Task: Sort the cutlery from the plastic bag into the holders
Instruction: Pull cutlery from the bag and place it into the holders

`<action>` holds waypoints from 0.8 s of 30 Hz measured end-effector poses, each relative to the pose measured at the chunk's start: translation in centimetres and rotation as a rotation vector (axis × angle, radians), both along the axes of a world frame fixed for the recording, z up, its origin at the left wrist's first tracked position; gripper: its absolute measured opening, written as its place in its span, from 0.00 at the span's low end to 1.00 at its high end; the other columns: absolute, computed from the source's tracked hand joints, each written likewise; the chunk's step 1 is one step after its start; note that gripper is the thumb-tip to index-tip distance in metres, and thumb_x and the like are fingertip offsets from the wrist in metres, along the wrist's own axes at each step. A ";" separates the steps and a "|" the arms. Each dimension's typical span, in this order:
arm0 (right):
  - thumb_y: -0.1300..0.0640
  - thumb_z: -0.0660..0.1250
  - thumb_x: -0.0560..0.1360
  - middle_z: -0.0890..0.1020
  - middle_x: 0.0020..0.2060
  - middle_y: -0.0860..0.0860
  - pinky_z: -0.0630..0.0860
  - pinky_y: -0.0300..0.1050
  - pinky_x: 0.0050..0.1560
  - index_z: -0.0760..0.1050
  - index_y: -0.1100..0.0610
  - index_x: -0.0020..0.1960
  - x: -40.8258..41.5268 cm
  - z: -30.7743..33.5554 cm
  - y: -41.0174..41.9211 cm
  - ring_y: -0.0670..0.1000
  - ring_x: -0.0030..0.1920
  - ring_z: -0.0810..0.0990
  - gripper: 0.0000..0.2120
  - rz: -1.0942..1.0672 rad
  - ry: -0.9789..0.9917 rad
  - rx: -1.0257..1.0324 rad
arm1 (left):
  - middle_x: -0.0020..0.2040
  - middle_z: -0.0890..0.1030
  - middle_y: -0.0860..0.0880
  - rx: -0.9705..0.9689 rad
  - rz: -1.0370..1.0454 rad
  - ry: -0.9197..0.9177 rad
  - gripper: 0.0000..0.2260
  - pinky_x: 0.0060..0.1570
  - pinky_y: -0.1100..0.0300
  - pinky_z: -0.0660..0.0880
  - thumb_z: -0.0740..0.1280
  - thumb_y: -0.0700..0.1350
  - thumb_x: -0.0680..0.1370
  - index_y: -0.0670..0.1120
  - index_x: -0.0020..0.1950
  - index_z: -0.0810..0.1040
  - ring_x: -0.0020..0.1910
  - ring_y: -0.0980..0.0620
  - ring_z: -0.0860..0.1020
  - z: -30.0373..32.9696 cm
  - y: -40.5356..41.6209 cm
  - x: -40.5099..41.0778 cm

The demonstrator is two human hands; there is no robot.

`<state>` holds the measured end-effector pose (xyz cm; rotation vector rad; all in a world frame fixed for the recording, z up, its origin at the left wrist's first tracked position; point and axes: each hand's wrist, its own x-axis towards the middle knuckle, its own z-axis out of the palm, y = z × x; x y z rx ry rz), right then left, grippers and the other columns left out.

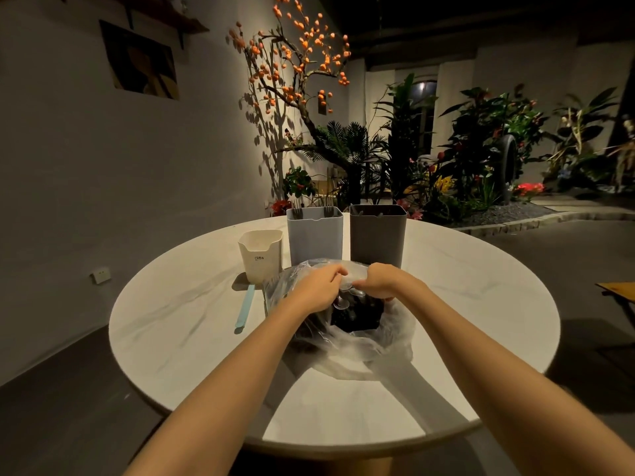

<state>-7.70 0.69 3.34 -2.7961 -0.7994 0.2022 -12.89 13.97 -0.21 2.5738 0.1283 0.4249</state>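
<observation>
Head view: crumpled clear plastic bag (347, 341) sits mid-table on the round white marble-look table (178, 324), dark cutlery pile (357, 316) visible inside. Left hand (318, 286) and right hand (378, 281) both at the bag's far rim, fingers curled, pinching the plastic. Just behind the bag: small cream holder (261, 255), light grey-blue square holder (314, 237) with fork tips showing, dark grey square holder (377, 235). Pale blue flat utensil (244, 309) lies left of the bag, apart from it.
</observation>
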 end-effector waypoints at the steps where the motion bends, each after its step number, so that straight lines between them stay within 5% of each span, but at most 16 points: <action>1: 0.49 0.61 0.80 0.74 0.46 0.55 0.69 0.43 0.43 0.73 0.59 0.53 0.1 0.0 0.1 0.54 0.45 0.72 0.13 0.030 0.022 -0.009 | 0.62 0.77 0.45 -0.019 -0.004 -0.013 0.15 0.58 0.55 0.75 0.52 0.44 0.84 0.47 0.67 0.73 0.55 0.49 0.76 -0.2 0.1 0.2; 4: 0.52 0.65 0.78 0.75 0.47 0.56 0.73 0.39 0.39 0.73 0.59 0.57 0.4 0.0 0.0 0.53 0.45 0.74 0.13 0.054 0.098 -0.018 | 0.56 0.79 0.46 -0.106 0.038 -0.085 0.13 0.55 0.52 0.77 0.54 0.43 0.84 0.46 0.64 0.75 0.51 0.49 0.77 -0.7 0.1 0.7; 12: 0.48 0.64 0.78 0.78 0.42 0.54 0.80 0.44 0.50 0.74 0.59 0.55 1.6 -1.4 -0.1 0.54 0.45 0.81 0.14 -0.102 0.043 -0.030 | 0.43 0.80 0.50 -0.162 0.052 -0.210 0.09 0.46 0.54 0.81 0.59 0.44 0.82 0.49 0.49 0.79 0.43 0.51 0.80 -0.9 -1.0 1.5; 17: 0.37 0.63 0.75 0.79 0.37 0.51 0.79 0.43 0.50 0.73 0.56 0.40 1.5 -1.5 0.0 0.51 0.38 0.81 0.21 -0.144 0.048 -0.024 | 0.42 0.81 0.49 -0.186 0.064 -0.218 0.09 0.47 0.54 0.81 0.59 0.42 0.82 0.47 0.49 0.79 0.42 0.51 0.81 -1.3 -1.3 1.5; 21: 0.37 0.61 0.76 0.76 0.45 0.53 0.76 0.49 0.60 0.72 0.56 0.48 1.5 -1.8 0.6 0.55 0.52 0.79 0.20 -0.106 0.021 -0.087 | 0.46 0.82 0.46 -0.193 0.081 -0.238 0.09 0.45 0.56 0.81 0.60 0.42 0.82 0.47 0.48 0.79 0.43 0.51 0.81 -1.3 -1.4 1.6; 24: 0.46 0.62 0.78 0.75 0.47 0.53 0.75 0.45 0.56 0.74 0.56 0.56 1.5 -1.8 0.8 0.54 0.50 0.76 0.15 -0.110 -0.040 -0.134 | 0.46 0.82 0.45 -0.201 0.089 -0.233 0.09 0.47 0.54 0.80 0.59 0.42 0.82 0.46 0.48 0.79 0.45 0.48 0.81 -1.3 -1.4 1.5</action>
